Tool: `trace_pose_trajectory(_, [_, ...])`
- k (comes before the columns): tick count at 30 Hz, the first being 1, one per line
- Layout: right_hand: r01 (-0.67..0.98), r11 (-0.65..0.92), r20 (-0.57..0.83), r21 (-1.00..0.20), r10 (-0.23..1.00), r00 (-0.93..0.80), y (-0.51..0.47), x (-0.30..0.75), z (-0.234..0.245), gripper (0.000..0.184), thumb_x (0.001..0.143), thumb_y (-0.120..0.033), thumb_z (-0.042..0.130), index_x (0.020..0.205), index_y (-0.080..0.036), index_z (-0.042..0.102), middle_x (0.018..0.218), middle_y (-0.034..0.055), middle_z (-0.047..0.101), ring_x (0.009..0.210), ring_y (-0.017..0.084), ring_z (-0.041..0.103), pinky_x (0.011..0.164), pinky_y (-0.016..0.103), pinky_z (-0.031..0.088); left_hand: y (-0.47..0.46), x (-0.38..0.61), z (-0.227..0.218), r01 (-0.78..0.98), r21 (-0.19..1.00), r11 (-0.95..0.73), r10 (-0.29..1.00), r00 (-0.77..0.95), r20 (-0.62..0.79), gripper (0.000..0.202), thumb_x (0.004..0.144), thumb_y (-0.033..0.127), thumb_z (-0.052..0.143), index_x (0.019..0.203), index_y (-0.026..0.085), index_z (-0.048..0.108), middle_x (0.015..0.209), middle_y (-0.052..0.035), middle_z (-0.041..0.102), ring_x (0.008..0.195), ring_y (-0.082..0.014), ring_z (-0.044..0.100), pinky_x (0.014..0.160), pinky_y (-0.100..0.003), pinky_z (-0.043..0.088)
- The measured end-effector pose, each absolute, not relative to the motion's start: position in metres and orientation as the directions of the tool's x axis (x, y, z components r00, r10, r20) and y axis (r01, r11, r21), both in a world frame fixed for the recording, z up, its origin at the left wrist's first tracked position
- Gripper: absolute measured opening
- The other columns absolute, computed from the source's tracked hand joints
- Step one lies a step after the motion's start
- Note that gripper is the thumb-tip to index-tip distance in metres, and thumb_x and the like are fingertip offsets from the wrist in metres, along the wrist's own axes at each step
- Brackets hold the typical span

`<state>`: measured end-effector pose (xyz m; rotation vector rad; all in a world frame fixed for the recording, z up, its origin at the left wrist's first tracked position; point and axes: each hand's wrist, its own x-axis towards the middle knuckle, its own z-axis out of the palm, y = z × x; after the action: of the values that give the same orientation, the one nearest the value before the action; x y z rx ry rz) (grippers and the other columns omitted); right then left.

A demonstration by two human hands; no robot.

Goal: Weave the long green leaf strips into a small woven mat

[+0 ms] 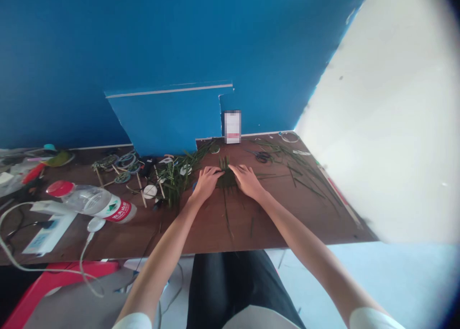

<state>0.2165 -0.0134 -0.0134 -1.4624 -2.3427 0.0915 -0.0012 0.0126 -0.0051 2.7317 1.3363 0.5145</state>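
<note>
Both my hands rest on the brown table point(215, 228) around a small woven piece of green leaf strips point(226, 178). My left hand point(206, 181) has its fingers curled onto the piece's left edge. My right hand point(247, 179) presses its fingers on the right edge. Loose strip ends stick out above and trail below the piece toward me.
A pile of green leaf strips point(176, 175) lies left of my hands, more strips point(302, 170) to the right. Scissors point(263, 156) lie at the back. A plastic bottle point(93, 202) lies on its side at left, near a power strip point(46, 230), cables and woven rings point(122, 163).
</note>
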Motion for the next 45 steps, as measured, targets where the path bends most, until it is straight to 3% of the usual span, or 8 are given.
trace_pose_trajectory(10, [0.846,0.441,0.339,-0.300,0.878,-0.338,-0.014,0.215,-0.012,0.055,0.094,-0.013,0.035,0.149,-0.017,0.036,0.134,0.0123,0.059,0.124,0.028,0.044,0.096,0.043,0.036,0.010,-0.010,0.002,0.743,0.284,-0.605,0.793,0.533,0.295,0.035,0.100,0.033,0.042,0.130,0.024,0.057,0.128,-0.0072,0.059,0.118,-0.0235,0.051,0.100,-0.040,0.038])
trace_pose_trajectory(16, [0.836,0.447,0.328,-0.318,0.879,-0.345,-0.014,0.215,-0.010,0.057,0.092,-0.018,0.042,0.149,-0.018,0.035,0.134,0.0128,0.058,0.125,0.028,0.042,0.099,0.045,0.034,0.004,-0.017,0.012,0.684,0.282,-0.672,0.740,0.634,0.226,0.051,0.090,0.047,0.058,0.135,0.025,0.052,0.136,-0.0086,0.054,0.126,-0.0277,0.046,0.107,-0.045,0.034])
trace_pose_trajectory(23, [0.775,0.523,0.347,-0.355,0.843,-0.410,-0.019,0.216,-0.002,0.046,0.089,-0.022,0.051,0.134,-0.019,0.049,0.132,0.0123,0.058,0.126,0.027,0.041,0.100,0.044,0.034,0.004,-0.019,0.012,0.650,0.292,-0.701,0.711,0.667,0.222,0.029,0.088,0.037,0.062,0.114,0.025,0.061,0.137,-0.0053,0.054,0.127,-0.0257,0.046,0.106,-0.046,0.035])
trace_pose_trajectory(36, [0.746,0.566,0.305,-0.351,0.822,-0.480,-0.020,0.218,-0.001,0.025,0.092,-0.031,0.054,0.115,-0.021,0.059,0.133,0.0116,0.056,0.127,0.027,0.039,0.100,0.046,0.034,0.007,-0.021,0.008,0.636,0.323,-0.701,0.706,0.681,0.195,0.017,0.090,0.031,0.057,0.106,0.026,0.064,0.136,-0.0043,0.054,0.127,-0.0250,0.046,0.105,-0.044,0.036])
trace_pose_trajectory(45, [0.736,0.579,0.302,-0.351,0.814,-0.496,-0.020,0.218,0.000,0.030,0.092,-0.041,0.055,0.115,-0.021,0.060,0.133,0.0115,0.057,0.128,0.028,0.040,0.100,0.046,0.034,0.002,-0.014,0.010,0.660,0.298,-0.690,0.722,0.659,0.212,0.017,0.091,0.035,0.057,0.101,0.024,0.065,0.132,-0.0058,0.057,0.125,-0.0254,0.047,0.104,-0.044,0.036])
